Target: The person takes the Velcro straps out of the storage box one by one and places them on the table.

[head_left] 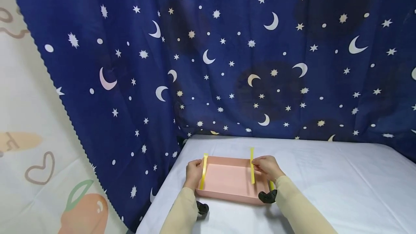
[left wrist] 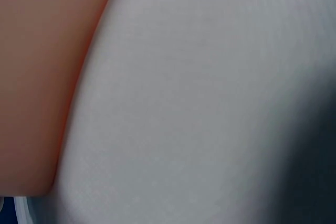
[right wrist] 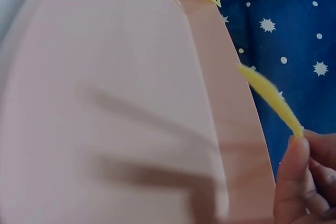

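Curtain (head_left: 240,55) hangs behind pink tray (head_left: 227,179).

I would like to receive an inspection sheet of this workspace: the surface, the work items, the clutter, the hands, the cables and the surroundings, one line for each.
Surface: white cloth.
Work items: pink tray on the cloth; first yellow strip along its left end; second yellow strip held over it; third yellow strip at its right side, partly hidden.
Clutter: nothing seen.
Left hand: at the tray's left end; exact hold unclear.
Right hand: pinches the second strip.
Cables: nothing seen.
Surroundings: blue fabric with moons and stars behind; cream fabric with drawings at left.
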The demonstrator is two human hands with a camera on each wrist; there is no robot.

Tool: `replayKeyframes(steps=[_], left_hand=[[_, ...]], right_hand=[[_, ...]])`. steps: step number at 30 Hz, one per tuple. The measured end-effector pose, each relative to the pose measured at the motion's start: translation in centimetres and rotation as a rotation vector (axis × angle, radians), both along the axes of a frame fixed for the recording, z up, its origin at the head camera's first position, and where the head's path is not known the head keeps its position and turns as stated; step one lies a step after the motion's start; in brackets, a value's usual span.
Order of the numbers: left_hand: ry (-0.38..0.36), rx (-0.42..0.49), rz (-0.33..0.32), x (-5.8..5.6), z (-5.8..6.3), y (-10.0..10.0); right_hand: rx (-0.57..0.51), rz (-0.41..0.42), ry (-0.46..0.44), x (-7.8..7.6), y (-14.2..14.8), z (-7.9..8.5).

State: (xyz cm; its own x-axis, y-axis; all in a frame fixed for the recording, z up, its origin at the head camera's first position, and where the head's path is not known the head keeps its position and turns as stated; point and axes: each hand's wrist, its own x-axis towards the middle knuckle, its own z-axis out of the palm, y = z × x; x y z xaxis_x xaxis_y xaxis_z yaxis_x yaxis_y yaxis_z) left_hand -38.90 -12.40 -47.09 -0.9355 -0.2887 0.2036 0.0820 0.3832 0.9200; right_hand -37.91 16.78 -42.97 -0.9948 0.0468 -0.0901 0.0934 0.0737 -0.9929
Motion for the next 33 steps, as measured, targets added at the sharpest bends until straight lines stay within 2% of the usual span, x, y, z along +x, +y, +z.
replayKeyframes(steps=[7,19,25,33], left_hand=[[0.019,-0.021,0.009,0.1,0.1,0.2],[-0.005,-0.014,0.008,-0.1,-0.3,0.1],[-0.020,-0.025,0.017,0.4,0.0,0.2],[0.001,-0.047,0.006,0.1,-0.1,0.1]], right_hand=[[0.017,0.006,-0.021,0.0,0.7,0.0],[0.040,0.061,0.001,0.2,2.0,0.0],[0.058,0.048,-0.027,0.0,2.7,0.0],[0.020,0.034,-0.034,-0.1,4.1,0.1]])
